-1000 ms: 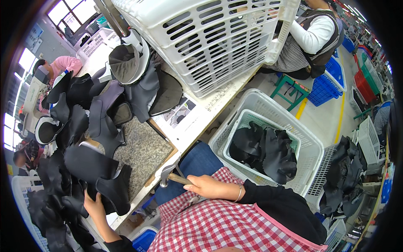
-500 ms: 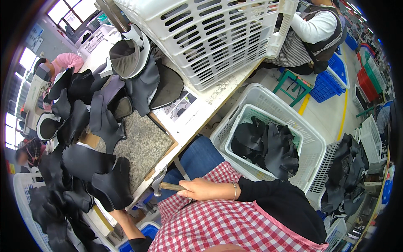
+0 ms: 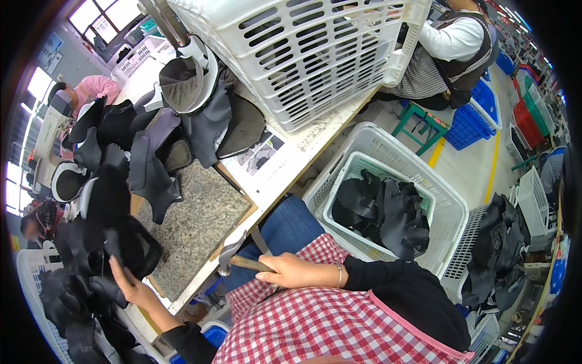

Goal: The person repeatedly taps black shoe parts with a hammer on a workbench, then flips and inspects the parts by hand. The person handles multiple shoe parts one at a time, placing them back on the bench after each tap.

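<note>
My right hand (image 3: 284, 270) grips the wooden handle of a hammer (image 3: 244, 263) in front of the apron. Its curved metal head points left, by the near edge of the table (image 3: 209, 273). My left hand (image 3: 134, 290), fingers stretched out, is against black shoe-upper pieces (image 3: 124, 242) at the table's left edge; its contact with them is partly hidden. Beside those pieces a speckled stone slab (image 3: 194, 212) lies bare on the table. Further back, more dark uppers (image 3: 148, 158) are heaped, some with grey linings.
A tall white basket (image 3: 327, 67) stands at the back of the table. On the right, nested crates (image 3: 388, 136) hold black pieces. A full basket (image 3: 36, 261) is at far left. A green stool (image 3: 424, 124), blue crates (image 3: 473, 121) and a seated co-worker (image 3: 454, 48) are beyond.
My left hand has moved up and left from beneath the black uppers, its fingers now extended. The pieces have shifted left, uncovering the slab's near-left corner. My right hand keeps the hammer.
</note>
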Demonstrator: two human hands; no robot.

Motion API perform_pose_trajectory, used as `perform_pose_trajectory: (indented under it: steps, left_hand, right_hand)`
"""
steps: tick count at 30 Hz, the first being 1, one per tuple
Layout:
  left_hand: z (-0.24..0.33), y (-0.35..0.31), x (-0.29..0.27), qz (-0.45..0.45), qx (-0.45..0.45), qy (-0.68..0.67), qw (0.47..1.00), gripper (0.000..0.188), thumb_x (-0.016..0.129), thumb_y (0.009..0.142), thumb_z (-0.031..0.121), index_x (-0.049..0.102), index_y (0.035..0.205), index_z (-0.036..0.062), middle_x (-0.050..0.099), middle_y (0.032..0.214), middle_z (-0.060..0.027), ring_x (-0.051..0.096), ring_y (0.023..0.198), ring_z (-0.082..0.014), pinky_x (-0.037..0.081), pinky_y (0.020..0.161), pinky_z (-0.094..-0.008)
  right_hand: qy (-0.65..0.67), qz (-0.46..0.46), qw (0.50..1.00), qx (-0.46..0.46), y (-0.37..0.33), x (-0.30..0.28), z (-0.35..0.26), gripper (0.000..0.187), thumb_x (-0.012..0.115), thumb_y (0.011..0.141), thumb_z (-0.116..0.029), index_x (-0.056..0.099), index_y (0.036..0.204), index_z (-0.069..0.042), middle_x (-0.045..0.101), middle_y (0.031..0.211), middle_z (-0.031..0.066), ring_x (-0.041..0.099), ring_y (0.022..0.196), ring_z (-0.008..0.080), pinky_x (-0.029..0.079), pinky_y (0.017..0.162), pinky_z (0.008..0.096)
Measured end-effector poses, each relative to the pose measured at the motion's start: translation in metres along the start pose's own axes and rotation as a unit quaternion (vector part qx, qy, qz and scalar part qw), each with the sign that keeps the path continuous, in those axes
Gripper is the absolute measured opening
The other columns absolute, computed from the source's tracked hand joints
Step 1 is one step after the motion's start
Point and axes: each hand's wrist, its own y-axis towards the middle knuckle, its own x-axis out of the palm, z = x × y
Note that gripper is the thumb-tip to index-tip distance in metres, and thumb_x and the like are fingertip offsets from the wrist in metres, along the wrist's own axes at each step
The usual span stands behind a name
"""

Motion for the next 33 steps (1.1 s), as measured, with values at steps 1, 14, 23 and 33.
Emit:
perform_pose_trajectory:
  steps: [1, 14, 23, 33]
  left_hand:
    - [0.004, -0.007, 0.007, -0.029, 0.045, 0.031, 0.998, 0.048, 0.054, 0.097, -0.01, 0.061, 0.142, 0.0048, 0.061, 0.146, -0.0138, 0.057, 0.136, -0.0302, 0.042, 0.113, -0.0379]
    - [-0.024, -0.05, 0.041, -0.017, -0.088, -0.045, 0.995, 0.079, 0.038, 0.079, -0.023, 0.049, 0.152, 0.0023, 0.052, 0.155, -0.0138, 0.048, 0.144, -0.0302, 0.029, 0.123, -0.0367]
    - [-0.021, -0.051, 0.042, -0.02, -0.111, -0.071, 0.991, 0.082, 0.035, 0.077, -0.023, 0.048, 0.154, 0.0036, 0.05, 0.157, -0.0136, 0.046, 0.146, -0.0298, 0.028, 0.123, -0.0359]
    - [-0.023, -0.052, 0.042, -0.017, -0.114, -0.084, 0.99, 0.084, 0.034, 0.076, -0.023, 0.047, 0.155, 0.0041, 0.05, 0.157, -0.0136, 0.044, 0.147, -0.0292, 0.026, 0.124, -0.0363]
  right_hand:
    - [0.028, 0.005, 1.0, 0.003, 0.003, -0.001, -0.002, 0.035, 0.06, 0.105, -0.039, 0.052, 0.1, -0.005, 0.062, 0.069, 0.0169, 0.065, 0.062, 0.0343, 0.048, 0.057, 0.0458]
    - [0.113, 0.102, 0.988, 0.036, 0.019, 0.0, 0.0, 0.034, 0.064, 0.104, -0.034, 0.052, 0.098, -0.003, 0.061, 0.079, 0.0111, 0.059, 0.071, 0.0184, 0.047, 0.065, 0.038]
    - [0.107, 0.092, 0.989, 0.039, 0.02, 0.003, 0.001, 0.034, 0.064, 0.104, -0.035, 0.054, 0.101, -0.002, 0.063, 0.083, 0.0126, 0.062, 0.073, 0.0212, 0.048, 0.067, 0.0398]
    - [0.108, 0.088, 0.988, 0.062, 0.018, 0.005, 0.002, 0.033, 0.064, 0.103, -0.035, 0.054, 0.101, -0.004, 0.061, 0.082, 0.0117, 0.062, 0.073, 0.0229, 0.048, 0.067, 0.0406]
